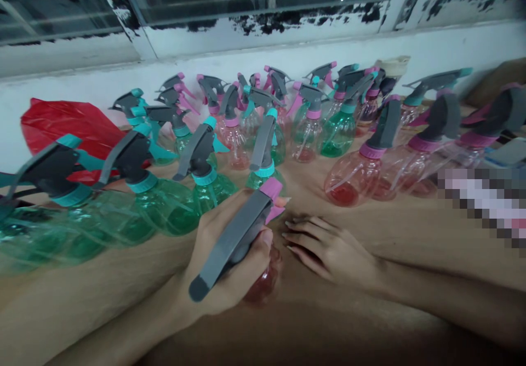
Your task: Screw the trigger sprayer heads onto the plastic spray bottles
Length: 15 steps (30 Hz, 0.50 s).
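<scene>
The nearest spray bottle (236,240) had a reddish, see-through body, a grey head and a pink nozzle. Green bottles (166,207) at left wore turquoise collars under dark grey heads; pinkish bottles (349,182) at right wore pink ones. The bag (69,125) was bright red, the table (431,218) brown, the wall (94,84) whitish, with blotchy black patches (267,24) above.

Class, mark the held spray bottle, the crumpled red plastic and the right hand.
Held spray bottle (230,245): head view, grey spray head.
Crumpled red plastic (74,124): head view, middle of its sheet.
Right hand (335,251): head view, back of the hand.
</scene>
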Motion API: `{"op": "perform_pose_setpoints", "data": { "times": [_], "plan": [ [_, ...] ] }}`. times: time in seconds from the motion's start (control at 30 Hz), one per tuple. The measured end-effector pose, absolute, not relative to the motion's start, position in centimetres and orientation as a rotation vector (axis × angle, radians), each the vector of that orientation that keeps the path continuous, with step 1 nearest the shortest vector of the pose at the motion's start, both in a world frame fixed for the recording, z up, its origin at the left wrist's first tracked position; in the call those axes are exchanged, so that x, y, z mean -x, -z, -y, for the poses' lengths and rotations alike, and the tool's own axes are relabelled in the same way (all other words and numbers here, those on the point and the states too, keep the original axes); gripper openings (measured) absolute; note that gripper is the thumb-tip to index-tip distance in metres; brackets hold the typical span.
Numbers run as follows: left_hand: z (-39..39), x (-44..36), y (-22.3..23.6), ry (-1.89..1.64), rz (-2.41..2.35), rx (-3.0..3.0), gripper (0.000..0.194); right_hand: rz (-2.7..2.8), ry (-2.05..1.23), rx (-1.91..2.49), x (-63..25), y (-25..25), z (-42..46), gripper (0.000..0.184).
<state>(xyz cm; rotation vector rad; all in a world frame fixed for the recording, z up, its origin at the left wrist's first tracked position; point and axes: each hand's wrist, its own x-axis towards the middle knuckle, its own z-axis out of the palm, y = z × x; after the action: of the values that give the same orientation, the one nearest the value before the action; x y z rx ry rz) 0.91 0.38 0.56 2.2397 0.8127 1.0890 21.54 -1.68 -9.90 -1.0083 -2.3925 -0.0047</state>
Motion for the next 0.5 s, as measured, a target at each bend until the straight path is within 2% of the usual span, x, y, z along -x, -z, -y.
{"op": "perform_pose_setpoints", "data": {
  "times": [0.2, 0.37, 0.5],
  "plan": [
    [-0.35, -1.05, -0.27, -1.133, -0.793, -2.21, 0.029, 2.423, 0.003, 0.993, -21.55, 9.81, 1.6, 0.028],
    [-0.12, -1.01, -0.23, -1.105, -0.883, -2.214, 0.018, 2.445, -0.025, 0.977, -21.62, 9.74, 1.49, 0.029],
    [-0.22, -0.96, -0.33, -1.098, -0.86, -2.238, 0.017, 2.471, -0.006, 0.982, -21.59, 9.8, 1.44, 0.031]
  ]
}}
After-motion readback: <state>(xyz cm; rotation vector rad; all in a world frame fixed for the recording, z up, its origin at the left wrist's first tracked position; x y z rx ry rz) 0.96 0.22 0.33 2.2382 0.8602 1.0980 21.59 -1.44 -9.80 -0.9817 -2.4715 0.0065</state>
